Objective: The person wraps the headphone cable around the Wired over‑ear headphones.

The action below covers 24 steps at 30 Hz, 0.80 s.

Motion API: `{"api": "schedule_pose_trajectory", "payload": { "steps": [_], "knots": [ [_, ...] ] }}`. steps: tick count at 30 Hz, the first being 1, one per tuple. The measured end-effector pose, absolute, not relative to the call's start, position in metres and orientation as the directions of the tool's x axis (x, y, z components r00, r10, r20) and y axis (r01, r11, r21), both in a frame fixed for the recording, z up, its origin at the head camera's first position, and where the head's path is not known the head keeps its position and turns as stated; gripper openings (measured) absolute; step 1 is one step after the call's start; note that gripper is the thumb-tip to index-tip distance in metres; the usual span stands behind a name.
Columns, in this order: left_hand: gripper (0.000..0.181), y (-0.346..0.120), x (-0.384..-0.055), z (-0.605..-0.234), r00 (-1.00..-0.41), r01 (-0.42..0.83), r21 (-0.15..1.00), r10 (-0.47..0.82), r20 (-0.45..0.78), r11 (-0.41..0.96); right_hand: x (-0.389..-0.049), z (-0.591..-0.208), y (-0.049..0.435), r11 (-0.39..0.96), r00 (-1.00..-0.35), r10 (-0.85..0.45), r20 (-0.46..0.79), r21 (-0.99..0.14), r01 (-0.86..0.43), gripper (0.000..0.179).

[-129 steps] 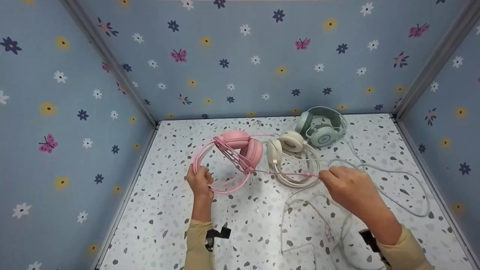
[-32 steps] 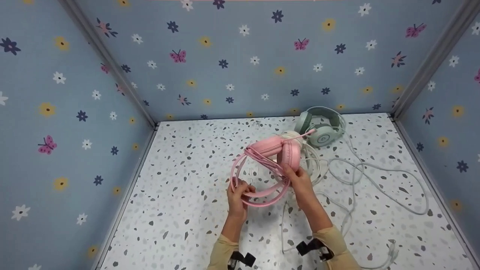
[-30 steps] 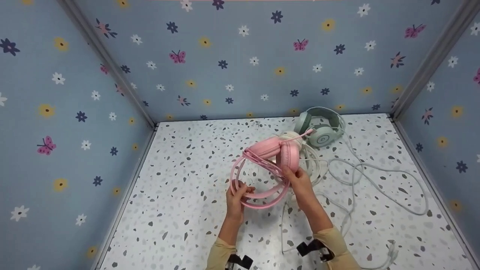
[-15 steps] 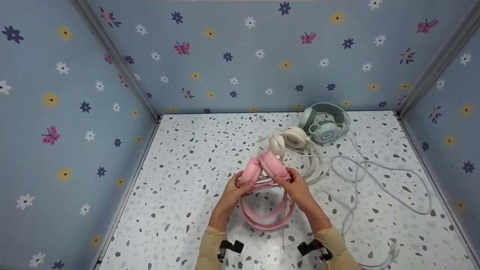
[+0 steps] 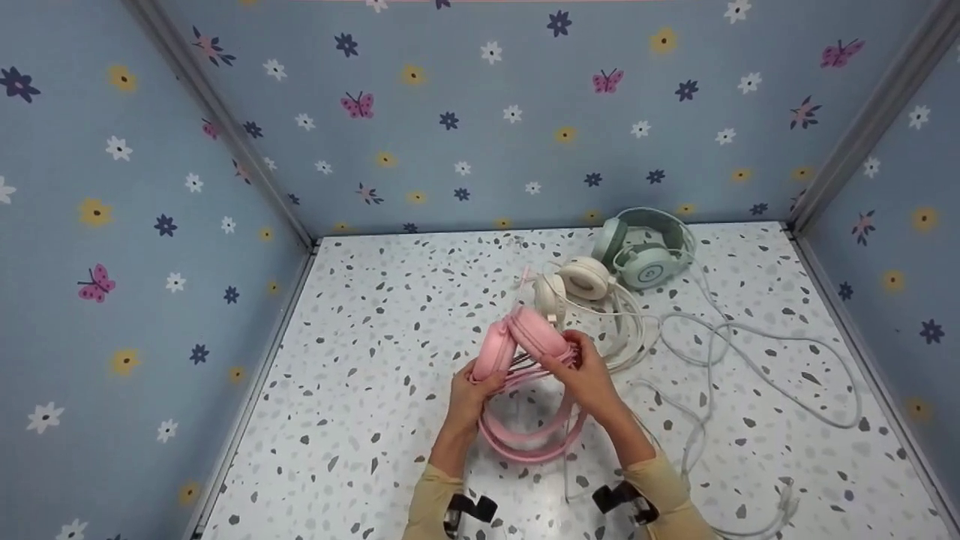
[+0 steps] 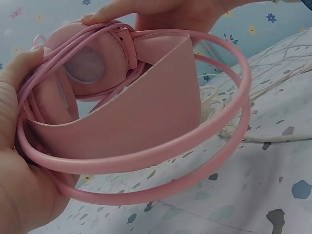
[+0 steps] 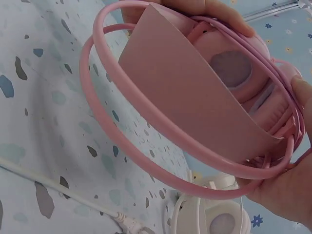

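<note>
A pink headset (image 5: 538, 332) is held up in both hands, ear cups away from me and headband toward me. Its thin pink cable (image 6: 73, 48) is wound in several turns across the two ear cups. My left hand (image 5: 466, 401) grips the left ear cup, thumb on its near side. My right hand (image 5: 592, 382) grips the right ear cup and the cable turns beside it. In both wrist views the wide inner band (image 7: 180, 92) and two tubular headband hoops (image 6: 146, 161) show below the cups. A slim pink stick (image 5: 523, 277) points away beyond the cups.
Right behind the pink headset lies a cream headset (image 5: 585, 277) with its cable coiled. A green headset (image 5: 649, 266) stands behind it by the back wall. Loose pale cables (image 5: 810, 337) loop over the right side of the speckled table (image 5: 345, 337), ending in a plug (image 5: 786, 499).
My right hand was pulling the pink cable out to the right; the cable is now wound round. My left hand shifted from headband to ear cup. The headset turned and came closer.
</note>
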<state>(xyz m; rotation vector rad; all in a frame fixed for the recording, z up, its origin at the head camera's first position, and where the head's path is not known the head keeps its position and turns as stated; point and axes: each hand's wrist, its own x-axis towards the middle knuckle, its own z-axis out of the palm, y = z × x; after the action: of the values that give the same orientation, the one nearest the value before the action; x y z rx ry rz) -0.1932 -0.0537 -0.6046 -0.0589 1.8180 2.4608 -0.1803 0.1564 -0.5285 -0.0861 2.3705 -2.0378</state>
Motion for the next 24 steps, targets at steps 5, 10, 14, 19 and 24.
{"api": "schedule_pose_trajectory", "payload": {
  "steps": [5,10,14,19,24],
  "knots": [
    [0.054,-0.066,-0.198,-0.602,-0.996,-0.079,0.959,-0.005,-0.084,-0.273,-0.187,-0.557,0.172,0.156,-0.997,-0.062,0.04,-0.987,-0.049,0.067],
    [0.054,-0.088,-0.22,-0.595,-0.987,-0.094,0.948,-0.095,-0.128,-0.304,-0.179,-0.571,0.193,0.228,-0.999,-0.021,0.044,-0.973,-0.047,0.053],
    [0.052,-0.106,-0.251,-0.595,-0.962,-0.117,0.914,-0.186,-0.202,-0.389,-0.165,-0.574,0.209,0.298,-0.998,-0.027,0.052,-0.953,-0.057,0.029],
    [0.057,-0.123,-0.29,-0.605,-0.911,-0.167,0.872,-0.265,-0.315,-0.461,-0.148,-0.567,0.217,0.331,-0.994,-0.111,0.02,-0.942,-0.056,0.019],
    [0.075,-0.131,-0.315,-0.624,-0.864,-0.25,0.856,-0.295,-0.409,-0.453,-0.134,-0.558,0.222,0.334,-0.984,-0.175,-0.022,-0.942,-0.039,0.018]
  ]
}}
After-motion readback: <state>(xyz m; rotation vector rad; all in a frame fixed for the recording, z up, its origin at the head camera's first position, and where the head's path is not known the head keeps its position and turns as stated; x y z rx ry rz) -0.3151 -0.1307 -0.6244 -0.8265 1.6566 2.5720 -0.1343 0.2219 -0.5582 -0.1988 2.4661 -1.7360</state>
